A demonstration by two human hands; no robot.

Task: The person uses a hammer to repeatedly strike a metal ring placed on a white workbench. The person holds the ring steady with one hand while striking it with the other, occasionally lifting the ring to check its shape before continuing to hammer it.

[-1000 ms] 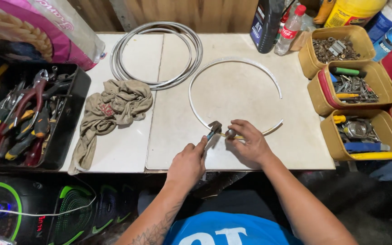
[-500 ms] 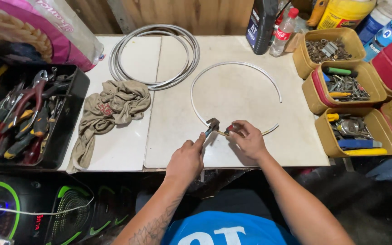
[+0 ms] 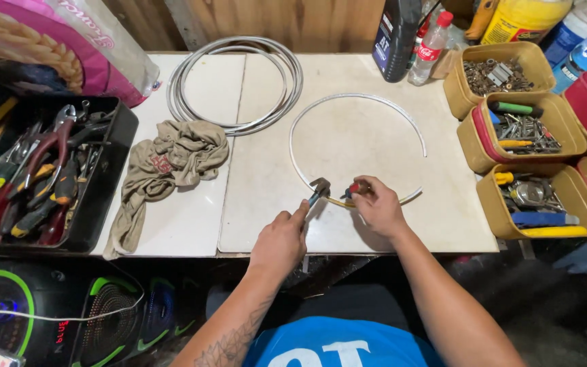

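1. Big pale worktable (image 3: pixel 171 231) fills the view, two light slabs side by side with a seam between them.
2. Far left, a black tool tray (image 3: pixel 107 197) packed with pliers and screwdrivers, red and yellow handles everywhere.
3. Back left of the table, a coil of grey cable (image 3: pixel 191 112) lying flat, several loops stacked.
4. Just in front of that coil, a crumpled beige rag (image 3: pixel 171 163), trailing down to the table's near edge.
5. Centre table, a single white cable loop (image 3: pixel 375 100), an open ring whose near arc runs right under both hands.
6. Along the right edge, three yellow tubs (image 3: pixel 467 136) of screws, bits and small tools, one behind another.
7. Left hand (image 3: pixel 280 241) is wrapped tight round the handles of the pliers (image 3: pixel 319 190), whose head sits on the near arc of the loop.
8. Right hand (image 3: pixel 377 207) is just beside it, fingers pinched shut on the loop's near arc, with a small red-tipped piece (image 3: pixel 353 188) at the fingertips; what it is, can't tell.
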